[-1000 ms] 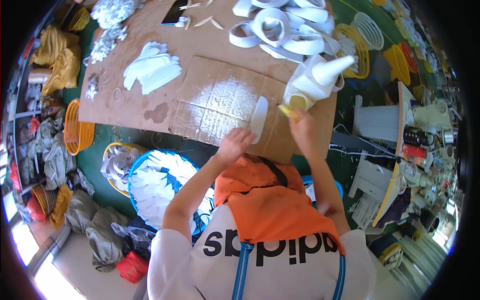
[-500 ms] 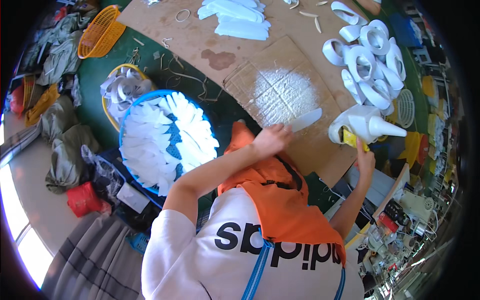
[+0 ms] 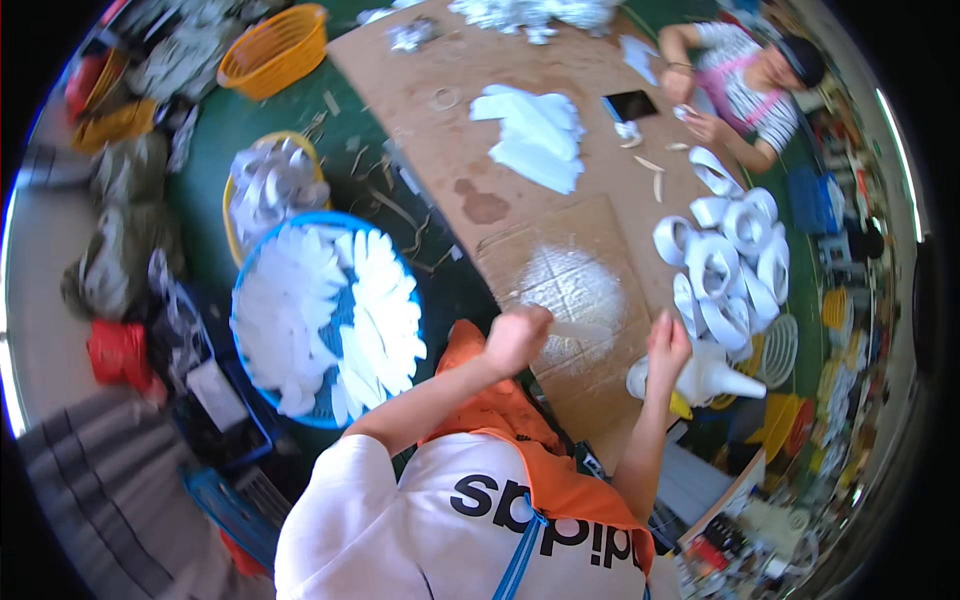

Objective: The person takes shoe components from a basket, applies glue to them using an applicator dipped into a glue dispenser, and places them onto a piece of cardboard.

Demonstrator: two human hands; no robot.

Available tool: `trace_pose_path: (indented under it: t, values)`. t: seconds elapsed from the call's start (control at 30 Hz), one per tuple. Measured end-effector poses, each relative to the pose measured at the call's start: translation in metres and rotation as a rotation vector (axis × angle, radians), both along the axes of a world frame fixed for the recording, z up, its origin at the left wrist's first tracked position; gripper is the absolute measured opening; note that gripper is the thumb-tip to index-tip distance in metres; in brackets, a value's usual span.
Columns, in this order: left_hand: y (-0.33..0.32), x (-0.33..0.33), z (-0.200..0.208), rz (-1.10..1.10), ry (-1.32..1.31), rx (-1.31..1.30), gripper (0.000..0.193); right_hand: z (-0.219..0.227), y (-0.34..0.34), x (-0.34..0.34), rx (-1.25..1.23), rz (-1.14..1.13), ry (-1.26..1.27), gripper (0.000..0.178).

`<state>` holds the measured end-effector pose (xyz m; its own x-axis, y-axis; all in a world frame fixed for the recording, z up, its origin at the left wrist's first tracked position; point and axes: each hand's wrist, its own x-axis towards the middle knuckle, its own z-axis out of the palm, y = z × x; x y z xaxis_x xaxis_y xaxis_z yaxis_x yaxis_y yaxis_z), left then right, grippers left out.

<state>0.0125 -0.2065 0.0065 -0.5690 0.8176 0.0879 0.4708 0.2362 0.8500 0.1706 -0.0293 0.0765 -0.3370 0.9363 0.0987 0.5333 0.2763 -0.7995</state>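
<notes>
My left hand (image 3: 518,338) is closed on one end of a thin, flat white strip (image 3: 582,331), which points right and looks blurred. Below the strip lies a sheet of cardboard (image 3: 590,400) with a whitened patch (image 3: 570,277) on it. My right hand (image 3: 668,348) is raised to the right of the strip with its fingers pinched together; anything between them is too small to make out. Just under that hand is a white plastic bottle with a long spout (image 3: 722,380). A yellow piece (image 3: 680,405) shows at the bottle's near side.
A blue basket (image 3: 330,216) of white strips stands on my left, before a yellow basket (image 3: 232,225) of white loops. More strips (image 3: 535,135) lie on the table (image 3: 430,80). White loops (image 3: 715,265) are heaped at right. Across the table a person (image 3: 745,85) handles something small; a phone (image 3: 630,105) lies nearby.
My right hand has let go of the yellow piece and moved up and left, closer to the strip. My left hand has shifted left with the strip. The view has tilted, showing more of the far table.
</notes>
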Motion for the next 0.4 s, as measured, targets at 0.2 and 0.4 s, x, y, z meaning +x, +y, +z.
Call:
trace_pose_path:
  t: [0.2, 0.4]
  values:
    - [-0.155, -0.077, 0.012, 0.697, -0.726, 0.029, 0.02, -0.066, 0.092, -0.17, 0.356, 0.658, -0.397, 0.038]
    - [-0.253, -0.086, -0.025, 1.152, -0.005, -0.492, 0.024, -0.115, 0.188, -0.324, 0.543, 0.794, -0.455, 0.08]
